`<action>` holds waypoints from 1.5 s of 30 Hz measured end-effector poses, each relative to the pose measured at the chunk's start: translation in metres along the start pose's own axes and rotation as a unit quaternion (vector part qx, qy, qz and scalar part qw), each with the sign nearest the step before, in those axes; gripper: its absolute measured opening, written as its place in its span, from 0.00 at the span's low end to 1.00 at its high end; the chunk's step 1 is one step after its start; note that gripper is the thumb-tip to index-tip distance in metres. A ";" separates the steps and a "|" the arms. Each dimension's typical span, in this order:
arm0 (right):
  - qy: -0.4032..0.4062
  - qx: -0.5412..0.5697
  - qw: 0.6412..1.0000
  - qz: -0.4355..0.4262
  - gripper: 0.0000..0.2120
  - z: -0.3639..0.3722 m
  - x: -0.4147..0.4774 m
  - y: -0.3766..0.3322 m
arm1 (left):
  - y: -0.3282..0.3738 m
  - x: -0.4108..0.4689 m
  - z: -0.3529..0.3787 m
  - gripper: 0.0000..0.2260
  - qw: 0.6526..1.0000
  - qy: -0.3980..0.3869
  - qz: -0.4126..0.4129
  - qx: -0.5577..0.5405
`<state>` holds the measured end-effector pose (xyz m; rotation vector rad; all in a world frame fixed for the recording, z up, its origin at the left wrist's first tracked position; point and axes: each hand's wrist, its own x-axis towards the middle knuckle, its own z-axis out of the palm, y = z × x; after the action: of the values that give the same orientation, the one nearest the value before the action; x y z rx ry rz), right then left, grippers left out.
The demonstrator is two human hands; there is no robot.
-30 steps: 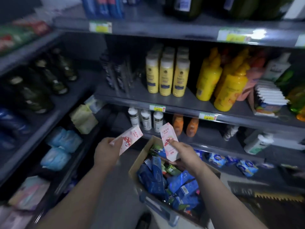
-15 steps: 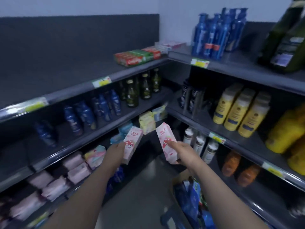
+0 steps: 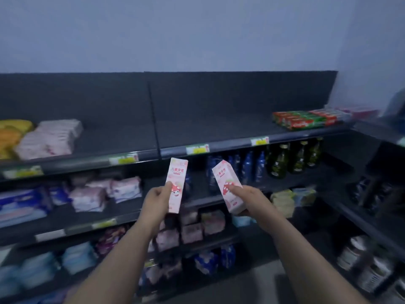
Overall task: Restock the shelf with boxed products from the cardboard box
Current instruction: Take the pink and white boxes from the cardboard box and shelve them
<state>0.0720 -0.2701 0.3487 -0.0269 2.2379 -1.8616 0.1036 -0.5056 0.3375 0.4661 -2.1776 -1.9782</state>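
My left hand (image 3: 156,200) grips a slim pink-and-white box with a red mushroom figure (image 3: 176,184), held upright. My right hand (image 3: 248,199) grips a second pink box of the same kind (image 3: 228,186), tilted a little to the left. Both boxes hang in front of the dark shelving, just below the edge of the top shelf (image 3: 219,132), whose middle stretch is bare. Red-and-green boxed tubes (image 3: 304,120) lie at that shelf's right end. The cardboard box is out of view.
Pink-white packs (image 3: 49,139) and yellow packets (image 3: 11,137) sit at the top shelf's left. Blue bottles (image 3: 247,167) and dark green bottles (image 3: 293,159) stand on the second shelf; soft packs (image 3: 105,191) fill the lower levels. A second shelf unit (image 3: 377,205) meets this one at the right corner.
My view has swung left and up from the cardboard box and the yellow-bottle shelves to this shelf wall. Both hands kept their pink boxes and raised them toward the top shelf.
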 end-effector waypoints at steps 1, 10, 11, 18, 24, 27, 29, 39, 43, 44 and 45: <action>-0.018 -0.008 1.000 -0.010 0.11 0.022 0.003 -0.010 | 0.004 0.001 -0.023 0.17 1.000 0.013 -0.001 -0.007; -0.109 -0.009 0.991 -0.071 0.11 0.201 0.019 -0.087 | 0.025 0.013 -0.211 0.17 0.982 0.186 0.028 -0.020; -0.115 -0.006 0.990 -0.075 0.11 0.214 0.020 -0.092 | 0.027 0.013 -0.223 0.18 0.980 0.197 0.035 -0.015; -0.174 -0.004 0.980 -0.092 0.11 0.301 0.040 -0.121 | 0.032 0.027 -0.309 0.21 0.970 0.215 0.062 -0.095; -0.189 -0.039 0.976 -0.106 0.17 0.336 0.080 -0.145 | 0.041 0.057 -0.357 0.32 0.964 0.222 0.103 -0.104; -0.194 -0.038 0.973 -0.118 0.16 0.353 0.109 -0.159 | 0.051 0.086 -0.374 0.27 0.957 0.233 0.116 -0.129; -0.198 -0.041 0.971 -0.130 0.15 0.362 0.130 -0.171 | 0.059 0.107 -0.381 0.25 0.950 0.239 0.132 -0.150; -0.228 -0.031 0.962 -0.147 0.19 0.388 0.253 -0.223 | 0.102 0.228 -0.401 0.22 0.930 0.296 0.171 -0.136; -0.232 -0.029 0.962 -0.140 0.18 0.399 0.291 -0.229 | 0.100 0.268 -0.411 0.25 0.934 0.288 0.158 -0.143; -0.232 -0.029 0.963 -0.137 0.18 0.402 0.299 -0.230 | 0.100 0.278 -0.414 0.25 0.937 0.280 0.154 -0.138; -0.232 -0.031 0.963 -0.135 0.18 0.405 0.306 -0.230 | 0.100 0.288 -0.418 0.25 0.941 0.272 0.149 -0.137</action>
<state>-0.1805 -0.7552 0.4547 -0.7342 2.0320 -1.6791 -0.0428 -0.9867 0.4575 0.5262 -1.5118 -1.6936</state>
